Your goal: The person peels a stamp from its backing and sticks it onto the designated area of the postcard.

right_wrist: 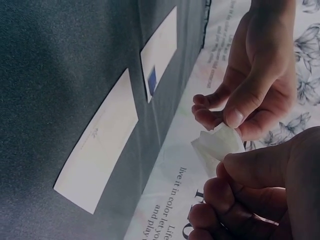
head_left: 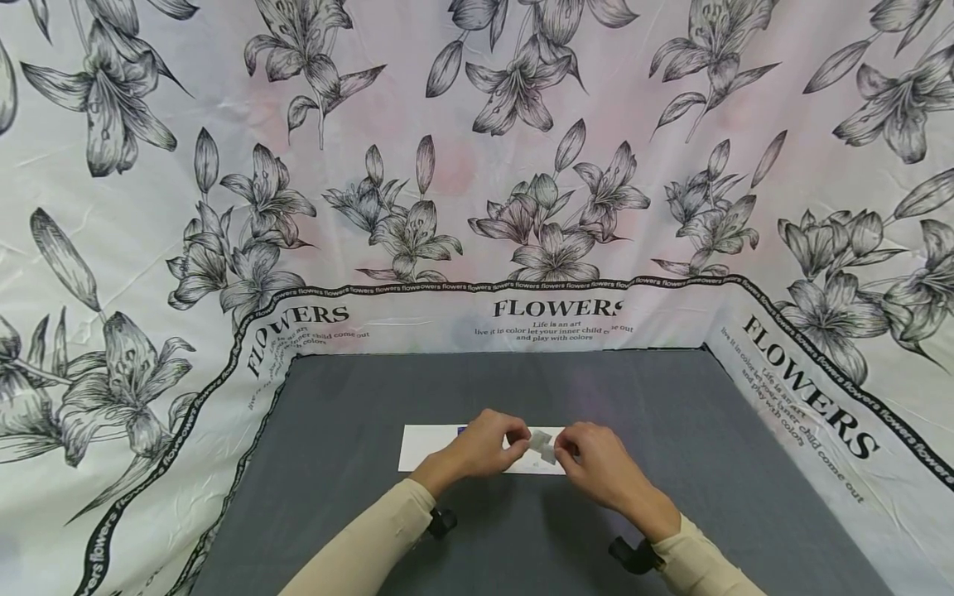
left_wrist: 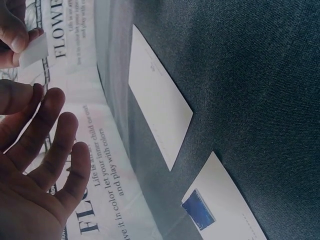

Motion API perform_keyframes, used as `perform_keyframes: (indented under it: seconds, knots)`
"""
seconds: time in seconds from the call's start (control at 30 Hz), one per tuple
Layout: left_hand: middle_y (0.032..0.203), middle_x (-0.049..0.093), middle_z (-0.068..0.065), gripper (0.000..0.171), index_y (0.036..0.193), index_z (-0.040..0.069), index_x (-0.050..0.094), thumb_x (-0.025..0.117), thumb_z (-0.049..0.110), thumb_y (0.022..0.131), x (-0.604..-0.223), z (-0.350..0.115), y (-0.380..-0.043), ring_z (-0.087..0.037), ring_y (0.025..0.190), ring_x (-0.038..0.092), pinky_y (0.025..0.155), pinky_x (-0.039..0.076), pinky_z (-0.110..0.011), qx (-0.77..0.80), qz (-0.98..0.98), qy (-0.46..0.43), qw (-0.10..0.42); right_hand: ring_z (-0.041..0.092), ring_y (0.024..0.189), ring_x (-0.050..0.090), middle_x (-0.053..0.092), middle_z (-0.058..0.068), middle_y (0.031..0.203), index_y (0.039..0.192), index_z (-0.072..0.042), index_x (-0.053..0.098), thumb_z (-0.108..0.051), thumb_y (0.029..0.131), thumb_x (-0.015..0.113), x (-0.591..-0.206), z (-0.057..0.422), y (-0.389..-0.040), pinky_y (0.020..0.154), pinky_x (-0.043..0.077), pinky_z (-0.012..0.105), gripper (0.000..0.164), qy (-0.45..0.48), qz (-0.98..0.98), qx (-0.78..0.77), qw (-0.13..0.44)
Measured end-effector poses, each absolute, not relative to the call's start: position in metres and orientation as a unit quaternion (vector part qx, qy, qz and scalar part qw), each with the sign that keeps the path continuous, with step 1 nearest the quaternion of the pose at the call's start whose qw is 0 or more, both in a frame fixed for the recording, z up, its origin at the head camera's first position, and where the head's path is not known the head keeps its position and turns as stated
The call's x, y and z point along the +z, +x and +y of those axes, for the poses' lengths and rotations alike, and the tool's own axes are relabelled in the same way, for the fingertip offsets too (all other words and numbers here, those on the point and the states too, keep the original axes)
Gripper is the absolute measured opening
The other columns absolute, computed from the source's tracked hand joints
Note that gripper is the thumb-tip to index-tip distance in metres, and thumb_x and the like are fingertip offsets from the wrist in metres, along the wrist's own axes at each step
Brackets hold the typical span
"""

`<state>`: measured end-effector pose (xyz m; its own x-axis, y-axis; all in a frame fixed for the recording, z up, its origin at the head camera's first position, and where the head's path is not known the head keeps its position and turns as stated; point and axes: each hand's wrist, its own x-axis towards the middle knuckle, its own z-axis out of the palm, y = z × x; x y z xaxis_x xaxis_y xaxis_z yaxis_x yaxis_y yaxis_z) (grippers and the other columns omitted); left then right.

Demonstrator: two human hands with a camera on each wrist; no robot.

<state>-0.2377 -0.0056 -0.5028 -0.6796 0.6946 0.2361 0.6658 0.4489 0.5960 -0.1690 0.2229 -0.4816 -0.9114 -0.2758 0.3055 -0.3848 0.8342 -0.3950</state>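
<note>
Between my hands is a small, creased, whitish translucent piece of paper (head_left: 546, 452). My right hand (head_left: 602, 465) pinches it between thumb and forefinger. The left hand (head_left: 480, 447) has its thumb and forefinger together at the paper's opposite edge, its other fingers loosely bent. Seen from the right wrist, the piece of paper (right_wrist: 217, 147) is folded unevenly, with the left thumb tip right at its upper corner. Below lie two white cards: a left card (left_wrist: 227, 220) with a blue printed patch (left_wrist: 198, 210), and a right card (right_wrist: 102, 145) with faint small print.
A dark grey cloth-covered table (head_left: 358, 389) lies under the cards. White flower-printed fabric (head_left: 447, 323) with "FLOWERS" lettering rises behind it and along both sides. Black straps (head_left: 635, 555) sit at the wrists.
</note>
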Motion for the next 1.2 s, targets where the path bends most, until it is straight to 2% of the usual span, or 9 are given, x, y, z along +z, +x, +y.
perform_keyframes:
  seconds: [0.47, 0.63, 1.2]
  knots:
    - [0.093, 0.079, 0.003, 0.012, 0.107, 0.010, 0.081, 0.070, 0.015, 0.105, -0.504, -0.005, -0.239, 0.002, 0.080, 0.061, 0.076, 0.052, -0.018, 0.336, 0.857, 0.390, 0.012, 0.001, 0.068, 0.049, 0.059, -0.013, 0.075, 0.079, -0.017, 0.073, -0.004, 0.086, 0.082, -0.492, 0.222, -0.164, 0.063, 0.044, 0.023, 0.017, 0.194, -0.943, 0.237, 0.132]
    - [0.095, 0.079, 0.002, 0.013, 0.108, 0.010, 0.080, 0.069, 0.015, 0.105, -0.503, -0.006, -0.239, 0.002, 0.082, 0.063, 0.077, 0.052, -0.019, 0.335, 0.855, 0.395, 0.012, -0.001, 0.068, 0.052, 0.062, -0.012, 0.076, 0.078, -0.016, 0.074, -0.003, 0.085, 0.082, -0.498, 0.221, -0.161, 0.063, 0.046, 0.023, 0.017, 0.207, -0.940, 0.240, 0.130]
    - [0.094, 0.077, 0.002, 0.012, 0.108, 0.010, 0.080, 0.069, 0.014, 0.106, -0.503, -0.006, -0.237, 0.001, 0.078, 0.059, 0.073, 0.048, -0.017, 0.340, 0.856, 0.390, 0.020, -0.004, 0.067, 0.048, 0.061, -0.014, 0.072, 0.079, -0.015, 0.076, -0.004, 0.087, 0.080, -0.518, 0.214, -0.155, 0.061, 0.044, 0.023, 0.014, 0.231, -0.932, 0.258, 0.103]
